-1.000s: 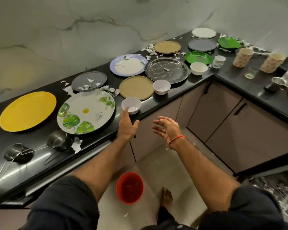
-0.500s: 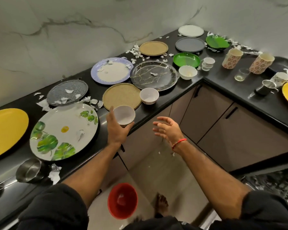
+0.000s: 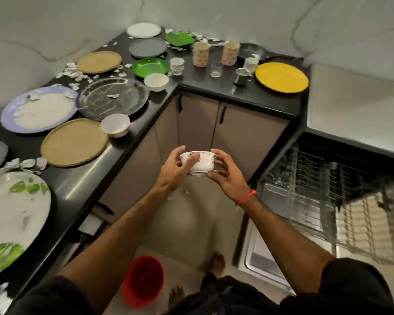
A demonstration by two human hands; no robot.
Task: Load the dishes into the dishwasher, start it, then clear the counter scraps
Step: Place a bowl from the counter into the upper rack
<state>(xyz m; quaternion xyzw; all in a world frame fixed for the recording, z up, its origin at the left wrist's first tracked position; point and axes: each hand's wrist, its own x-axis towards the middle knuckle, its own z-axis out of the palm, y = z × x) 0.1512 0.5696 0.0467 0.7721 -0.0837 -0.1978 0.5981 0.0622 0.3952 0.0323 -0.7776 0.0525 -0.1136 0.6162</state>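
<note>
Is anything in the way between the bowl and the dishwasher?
Nothing visible. Both hands, left and right, hold the bowl over the floor, and the open dishwasher is just to the right, with only bare floor and air between them. Its racks look blurred.

A round red plastic bucket (image 3: 142, 283) stands on the pale tiled floor (image 3: 191, 223), near a bare foot (image 3: 217, 261). Beige cabinet doors (image 3: 243, 137) with dark handles fill the corner under the black worktop (image 3: 248, 94), and a grey-veined marble wall (image 3: 55, 30) rises behind it.
</note>
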